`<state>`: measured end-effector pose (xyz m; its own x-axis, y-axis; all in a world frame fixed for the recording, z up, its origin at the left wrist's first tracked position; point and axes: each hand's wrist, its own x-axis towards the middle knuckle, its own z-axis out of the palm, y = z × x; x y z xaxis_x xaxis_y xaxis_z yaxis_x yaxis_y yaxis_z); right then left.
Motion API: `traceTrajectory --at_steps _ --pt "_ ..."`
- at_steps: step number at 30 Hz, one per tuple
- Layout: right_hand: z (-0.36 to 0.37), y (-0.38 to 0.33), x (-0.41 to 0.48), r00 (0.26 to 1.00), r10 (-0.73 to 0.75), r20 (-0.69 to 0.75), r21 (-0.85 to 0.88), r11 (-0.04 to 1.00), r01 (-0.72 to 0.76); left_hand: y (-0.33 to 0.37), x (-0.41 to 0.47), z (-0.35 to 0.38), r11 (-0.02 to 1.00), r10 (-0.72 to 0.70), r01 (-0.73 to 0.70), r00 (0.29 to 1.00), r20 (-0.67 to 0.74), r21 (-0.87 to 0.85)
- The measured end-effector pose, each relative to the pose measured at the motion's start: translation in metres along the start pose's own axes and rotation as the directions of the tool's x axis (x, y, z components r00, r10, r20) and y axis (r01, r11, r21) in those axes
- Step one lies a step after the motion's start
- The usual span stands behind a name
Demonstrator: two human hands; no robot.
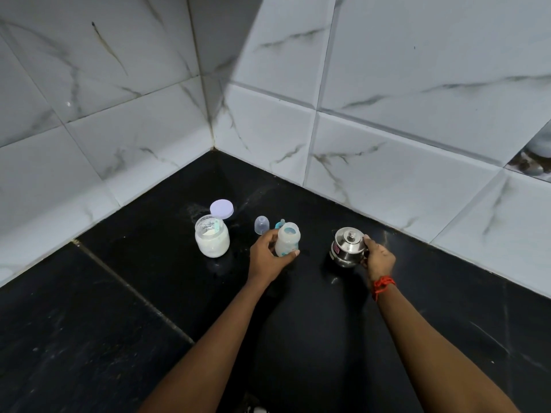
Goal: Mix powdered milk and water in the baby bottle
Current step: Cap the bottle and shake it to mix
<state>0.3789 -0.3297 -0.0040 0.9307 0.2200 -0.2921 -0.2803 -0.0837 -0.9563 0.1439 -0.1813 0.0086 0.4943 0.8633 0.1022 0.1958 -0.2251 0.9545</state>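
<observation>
An uncapped translucent baby bottle (287, 239) stands upright on the black counter (125, 293), and my left hand (268, 257) wraps around its lower half. To its right sits a small lidded steel jug (347, 247); my right hand (378, 257) grips its handle side. An open glass jar of white milk powder (212, 239) with a scoop inside stands to the left, its lilac lid (221, 208) leaning behind it. The clear bottle cap (261, 225) stands behind the bottle, next to the teal nipple ring (279, 224), which the bottle partly hides.
White marble-pattern tiled walls (387, 162) meet in a corner behind the objects. A grout seam (134, 293) runs diagonally across the counter on the left. Some spilled powder dusts the counter behind the jar.
</observation>
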Motion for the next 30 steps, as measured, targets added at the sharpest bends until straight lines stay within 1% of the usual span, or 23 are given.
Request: traceTrajectory --at_steps 7,10,12,13,14,15,16,17,19,20,21,22,23,24,26,27,30 --pt "-0.001 0.013 -0.001 0.999 0.021 -0.03 0.006 1.0 -0.021 -0.004 -0.002 0.004 1.0 -0.003 0.003 1.0 0.01 -0.011" --pt "-0.001 0.011 -0.009 0.999 -0.004 -0.04 0.001 1.0 0.004 -0.012 0.0 0.003 1.0 0.0 0.0 1.0 0.027 -0.002" --pt "-0.001 0.002 -0.018 0.992 -0.087 -0.092 -0.052 0.995 0.083 -0.018 0.002 0.004 1.0 -0.009 0.009 1.0 0.029 0.016" --pt "-0.001 -0.004 -0.023 0.975 -0.157 -0.158 -0.121 0.983 0.139 -0.021 0.003 0.004 1.0 -0.012 0.011 0.999 0.033 0.02" --pt "0.0 -0.012 -0.027 0.94 -0.248 -0.235 -0.213 0.957 0.199 -0.025 0.004 0.004 1.0 -0.016 0.016 0.999 0.037 0.02" --pt "0.003 -0.023 -0.031 0.896 -0.352 -0.271 -0.3 0.915 0.269 -0.029 0.005 0.005 0.999 -0.027 0.026 0.999 0.042 0.021" --pt "0.009 -0.037 -0.036 0.859 -0.453 -0.241 -0.359 0.863 0.354 -0.033 0.007 0.004 0.999 -0.037 0.036 0.998 0.047 0.022" --pt "0.018 -0.051 -0.039 0.83 -0.537 -0.151 -0.394 0.802 0.448 -0.037 0.008 0.005 0.999 -0.045 0.044 0.998 0.052 0.023" --pt "0.044 -0.081 -0.042 0.762 -0.636 0.12 -0.453 0.648 0.612 -0.044 0.009 0.006 0.999 -0.044 0.043 0.997 0.056 0.016" --pt "0.061 -0.092 -0.039 0.721 -0.638 0.271 -0.468 0.567 0.678 -0.048 0.01 0.007 0.999 -0.041 0.04 0.998 0.054 0.014" --pt "0.08 -0.102 -0.035 0.675 -0.6 0.428 -0.472 0.489 0.734 -0.05 0.011 0.008 0.999 -0.04 0.039 0.998 0.055 0.01" --pt "0.099 -0.111 -0.033 0.637 -0.511 0.577 -0.481 0.417 0.771 -0.052 0.011 0.009 0.999 -0.043 0.043 0.997 0.057 0.002" --pt "0.118 -0.116 -0.03 0.603 -0.387 0.698 -0.498 0.343 0.797 -0.053 0.011 0.009 0.999 -0.047 0.047 0.997 0.059 -0.006" --pt "0.136 -0.116 -0.027 0.576 -0.254 0.777 -0.519 0.26 0.815 -0.056 0.012 0.01 0.999 -0.049 0.05 0.997 0.06 -0.009" --pt "0.169 -0.11 -0.024 0.553 -0.053 0.832 -0.544 0.122 0.83 -0.06 0.012 0.012 0.999 -0.036 0.036 0.998 0.06 0.006" --pt "0.182 -0.102 -0.023 0.549 0.017 0.836 -0.548 0.083 0.832 -0.063 0.012 0.013 1.0 -0.026 0.025 0.998 0.056 0.016" --pt "0.21 -0.073 -0.018 0.552 0.187 0.812 -0.566 0.026 0.824 -0.068 0.011 0.015 1.0 0.004 -0.005 0.999 0.043 0.029"
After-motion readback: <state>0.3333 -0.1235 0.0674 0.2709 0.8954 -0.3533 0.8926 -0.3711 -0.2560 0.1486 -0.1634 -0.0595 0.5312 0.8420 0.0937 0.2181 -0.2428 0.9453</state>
